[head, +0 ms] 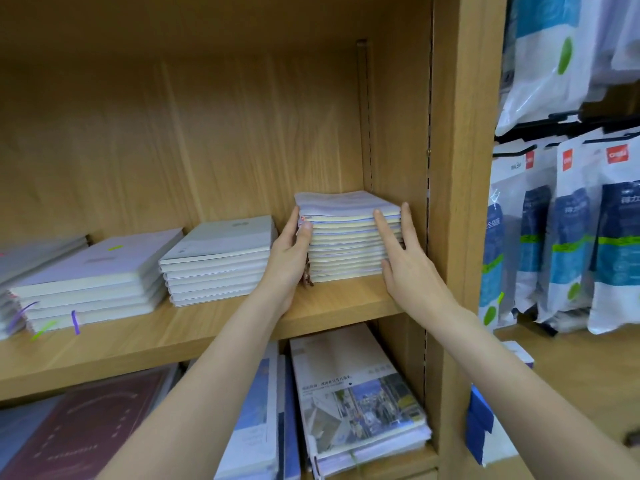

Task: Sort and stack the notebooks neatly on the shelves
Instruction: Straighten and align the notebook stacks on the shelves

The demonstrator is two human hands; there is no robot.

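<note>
A tall stack of thin pale notebooks [346, 237] stands at the right end of the wooden shelf [214, 327], close to the side wall. My left hand [289, 258] presses flat against the stack's left front corner, thumb lying on the page edges. My right hand [401, 261] has straight fingers: the index finger touches the stack's front edges and the other fingers lie along its right side. Left of it sit a lower stack of grey-white notebooks [221, 261] and a stack of lilac notebooks [93, 282].
The cabinet's side wall [450, 168] stands just right of the tall stack. The shelf below holds picture-cover notebooks [356, 400], blue ones [256, 417] and a maroon one [86, 427]. Packaged goods [568, 244] hang on a rack to the right.
</note>
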